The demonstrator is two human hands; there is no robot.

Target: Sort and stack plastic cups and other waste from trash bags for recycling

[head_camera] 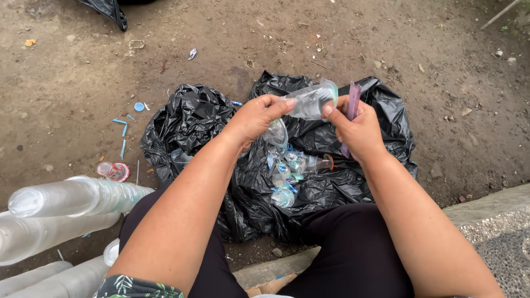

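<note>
the left hand [255,117] pinches one end of a clear plastic cup [312,101], and the right hand [358,131] holds the other end with its thumb while it also grips a thin purple tool [351,113]. the cup is up in the air, lying on its side, between both hands and right over an open black bag [190,118] on the dirt ground [72,72]. more squashed clear cups and blue lids [286,175] sit inside the bag. long stacks of clear cups [66,198] lie near, on the left. a pink and clear cup [113,171] lies on the dirt by them. the thin cup could crack or slip out if the fingers squeeze too hard. the purple tool is close to the fingers, so it might poke them. the near stacks could roll if a knee bumps them.
</note>
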